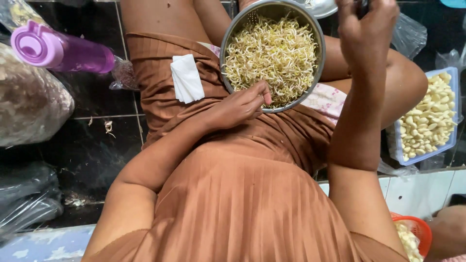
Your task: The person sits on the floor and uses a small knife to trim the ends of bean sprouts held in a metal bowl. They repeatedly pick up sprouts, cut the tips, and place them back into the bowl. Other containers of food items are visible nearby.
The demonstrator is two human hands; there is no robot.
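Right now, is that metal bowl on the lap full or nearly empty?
Full: bean sprouts heap close to the metal bowl rim, hiding its bottom.

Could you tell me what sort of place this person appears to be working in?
Probably an informal food-preparation spot on a tiled floor, at home or a market stall. The left hand steadies a metal bowl of bean sprouts, beside a tub of peeled garlic.

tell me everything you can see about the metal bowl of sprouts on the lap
The round silver metal bowl looks like stainless steel, with a thin rolled rim and small perforations showing on its upper inner wall. It sits roughly level on the person's lap, on brown pleated fabric, filled almost to the rim with pale, tangled bean sprouts. The left hand touches its near rim, fingertips reaching the sprouts. The right hand is raised beside its far right edge.
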